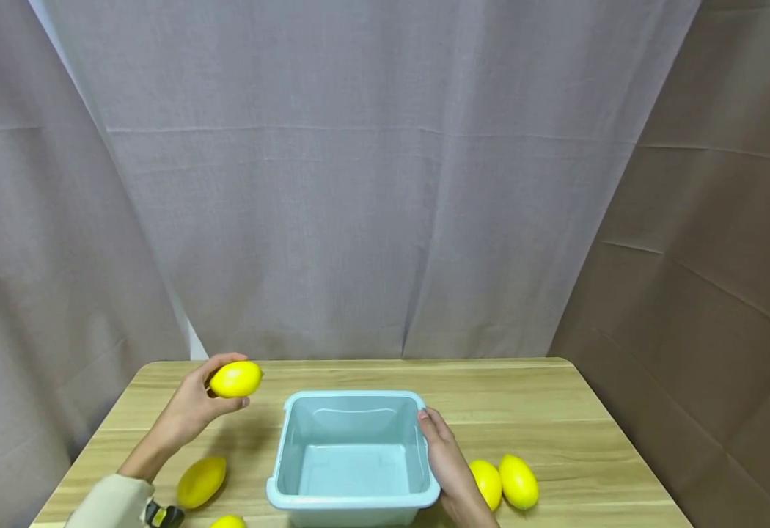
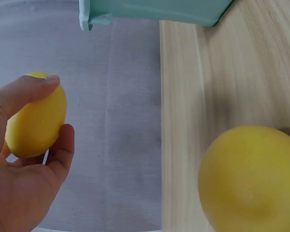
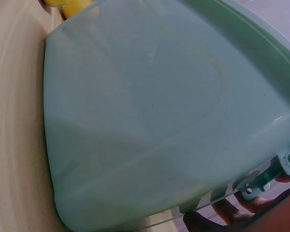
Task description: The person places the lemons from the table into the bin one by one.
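Note:
My left hand point(image 1: 190, 407) holds a lemon point(image 1: 236, 379) up over the left part of the table, thumb and fingers on either side of it. In the left wrist view the thumb lies across the same lemon point(image 2: 38, 118). A light blue plastic bin point(image 1: 352, 506) stands in the middle, with nothing inside. On its right rim rests my right hand point(image 1: 447, 462), gripping the edge with the thumb on top. The right wrist view shows the bin's outer wall point(image 3: 135, 96) close up, fingers point(image 3: 227, 210) beneath the rim.
On the wooden table point(image 1: 596, 447), a lemon point(image 1: 202, 482) lies below my left hand and another point(image 1: 228, 522) at the bottom edge. Two more lemons, one near my wrist point(image 1: 486, 484) and one beside it point(image 1: 519, 482), lie at right. Grey curtains point(image 1: 358, 183) hang behind.

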A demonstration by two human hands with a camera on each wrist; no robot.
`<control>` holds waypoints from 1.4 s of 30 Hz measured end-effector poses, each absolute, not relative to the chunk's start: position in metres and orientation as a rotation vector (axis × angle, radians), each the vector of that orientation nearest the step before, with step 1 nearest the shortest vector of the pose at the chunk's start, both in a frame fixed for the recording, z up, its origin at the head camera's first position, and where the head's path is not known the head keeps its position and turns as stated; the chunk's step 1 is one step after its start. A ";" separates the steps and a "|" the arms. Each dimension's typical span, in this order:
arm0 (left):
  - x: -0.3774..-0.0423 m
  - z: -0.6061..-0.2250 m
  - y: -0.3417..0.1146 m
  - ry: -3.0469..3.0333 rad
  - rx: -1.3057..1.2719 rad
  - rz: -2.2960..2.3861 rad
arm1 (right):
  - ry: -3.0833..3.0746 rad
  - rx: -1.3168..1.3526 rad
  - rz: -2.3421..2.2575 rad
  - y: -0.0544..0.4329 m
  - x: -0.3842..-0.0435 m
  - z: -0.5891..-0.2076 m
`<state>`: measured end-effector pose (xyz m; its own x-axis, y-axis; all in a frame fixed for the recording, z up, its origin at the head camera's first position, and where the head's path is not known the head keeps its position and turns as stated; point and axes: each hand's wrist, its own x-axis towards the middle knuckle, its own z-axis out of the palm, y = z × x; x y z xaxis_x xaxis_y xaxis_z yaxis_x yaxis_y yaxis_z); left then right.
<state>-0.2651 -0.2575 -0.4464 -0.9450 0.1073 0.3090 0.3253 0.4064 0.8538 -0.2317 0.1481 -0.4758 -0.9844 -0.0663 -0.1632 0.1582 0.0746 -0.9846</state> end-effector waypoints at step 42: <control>-0.235 -0.421 -0.212 -2.544 -0.516 -1.496 | 2.172 0.086 -2.044 0.153 -0.233 -0.483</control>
<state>-0.2348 -0.2123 -0.4212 -0.9305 0.2188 0.2939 0.3632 0.4449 0.8186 -0.2333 0.1526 -0.4830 -0.9859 -0.0661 -0.1538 0.1495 0.0659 -0.9866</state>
